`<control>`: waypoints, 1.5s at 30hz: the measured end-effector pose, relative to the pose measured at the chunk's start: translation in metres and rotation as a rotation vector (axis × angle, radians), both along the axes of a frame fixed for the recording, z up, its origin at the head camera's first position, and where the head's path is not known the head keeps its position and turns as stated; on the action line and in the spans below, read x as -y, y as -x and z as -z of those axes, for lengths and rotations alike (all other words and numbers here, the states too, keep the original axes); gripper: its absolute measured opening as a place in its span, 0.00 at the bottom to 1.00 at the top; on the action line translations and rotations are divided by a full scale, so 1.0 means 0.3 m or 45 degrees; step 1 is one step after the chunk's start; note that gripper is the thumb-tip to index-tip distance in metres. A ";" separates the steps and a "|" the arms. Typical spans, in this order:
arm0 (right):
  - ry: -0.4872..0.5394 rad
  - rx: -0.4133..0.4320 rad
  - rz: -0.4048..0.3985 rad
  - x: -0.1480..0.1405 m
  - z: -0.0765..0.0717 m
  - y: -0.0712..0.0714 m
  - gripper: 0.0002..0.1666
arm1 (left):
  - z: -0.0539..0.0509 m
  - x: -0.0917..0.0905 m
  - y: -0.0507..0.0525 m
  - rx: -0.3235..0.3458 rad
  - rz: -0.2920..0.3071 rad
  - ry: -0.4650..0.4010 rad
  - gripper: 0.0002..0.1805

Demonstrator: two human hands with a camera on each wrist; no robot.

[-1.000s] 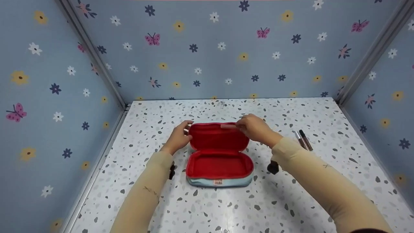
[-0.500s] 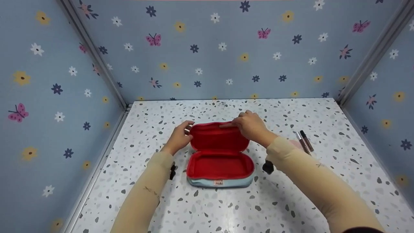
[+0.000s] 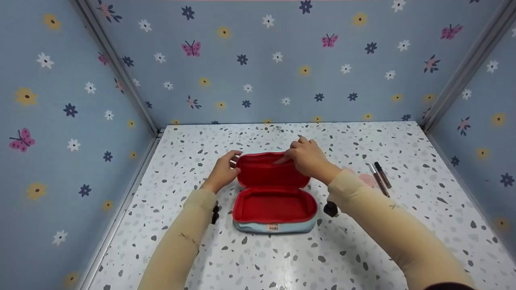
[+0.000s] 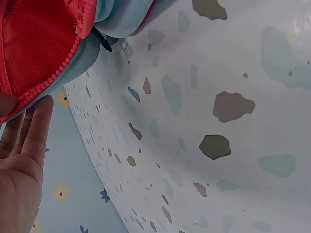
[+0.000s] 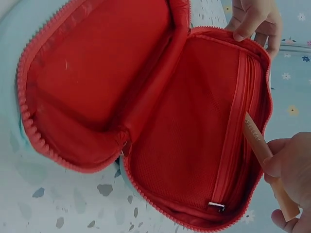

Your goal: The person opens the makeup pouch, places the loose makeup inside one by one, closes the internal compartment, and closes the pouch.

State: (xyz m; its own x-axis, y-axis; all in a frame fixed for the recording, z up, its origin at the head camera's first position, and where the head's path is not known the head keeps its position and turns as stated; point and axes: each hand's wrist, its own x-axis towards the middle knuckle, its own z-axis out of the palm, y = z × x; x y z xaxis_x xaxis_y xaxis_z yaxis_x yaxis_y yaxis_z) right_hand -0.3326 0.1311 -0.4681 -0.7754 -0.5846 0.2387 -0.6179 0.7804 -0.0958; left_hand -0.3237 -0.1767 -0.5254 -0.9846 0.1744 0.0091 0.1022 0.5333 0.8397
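A light blue case with a red lining [image 3: 274,205] lies unfolded on the table, its lid raised at the back. My left hand [image 3: 223,171] grips the lid's left edge, thumb inside and fingers behind, as the left wrist view also shows [image 4: 24,160]. In my right hand [image 3: 309,159] is a slim tan tube [image 5: 257,141], pinched between thumb and fingers. The tube's tip touches the zipped mesh pocket [image 5: 238,121] inside the lid, at the pocket's opening. A silver zipper pull [image 5: 216,207] sits at one end of that pocket.
Two slim dark tubes [image 3: 382,175] lie side by side on the speckled table [image 3: 250,262] at the right, with a round pink item [image 3: 367,180] beside them. Flower-patterned panels [image 3: 258,60] stand around the back and sides.
My right hand has moved left along the lid, and the tube in it has tilted with its tip down toward the pocket. The left hand has stayed on the lid.
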 end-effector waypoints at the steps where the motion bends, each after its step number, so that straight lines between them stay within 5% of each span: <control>1: 0.001 -0.004 -0.017 0.005 0.003 -0.002 0.25 | -0.001 -0.001 -0.001 0.001 -0.001 -0.002 0.32; 12: -0.003 0.019 -0.121 0.074 0.023 -0.019 0.13 | -0.007 -0.013 -0.004 0.007 -0.009 0.000 0.32; 24: -0.006 0.269 -0.082 0.121 0.059 -0.022 0.21 | -0.006 -0.007 -0.005 -0.052 0.010 -0.015 0.31; 45: 0.117 0.246 -0.097 0.098 0.115 -0.031 0.19 | 0.014 0.007 -0.005 -0.068 0.015 -0.004 0.30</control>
